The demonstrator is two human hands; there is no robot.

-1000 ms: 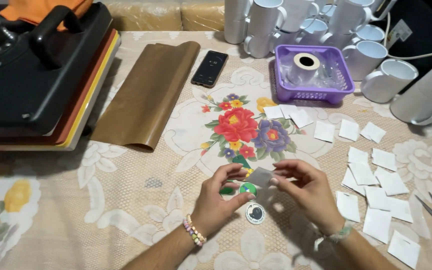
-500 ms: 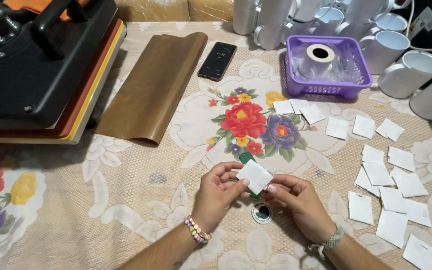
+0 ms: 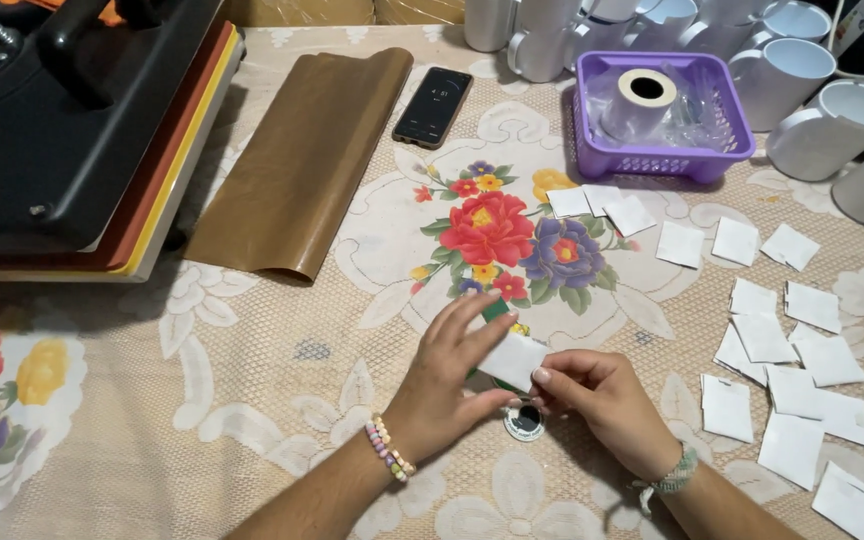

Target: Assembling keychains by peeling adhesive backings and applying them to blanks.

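My left hand (image 3: 447,375) and my right hand (image 3: 602,400) meet over the flowered tablecloth (image 3: 252,400) near its front edge. Together they pinch a small white paper square (image 3: 512,358), left fingers lying flat across its top, right fingertips gripping its right corner. Just under the paper sits a small round black-and-white disc (image 3: 524,420) on the cloth. A bit of something green (image 3: 495,309) shows behind my left fingers. A beaded bracelet is on my left wrist, a woven one on my right.
Several white paper squares (image 3: 787,390) lie scattered at the right. A purple basket (image 3: 662,115) holds a tape roll; white mugs (image 3: 832,125) stand behind it. A phone (image 3: 433,106), a brown sheet (image 3: 302,160) and a black heat press (image 3: 72,120) sit at the left.
The paper square has come down from a raised tilt to lie lower between my hands, over the disc. My left fingers now spread flat on it.
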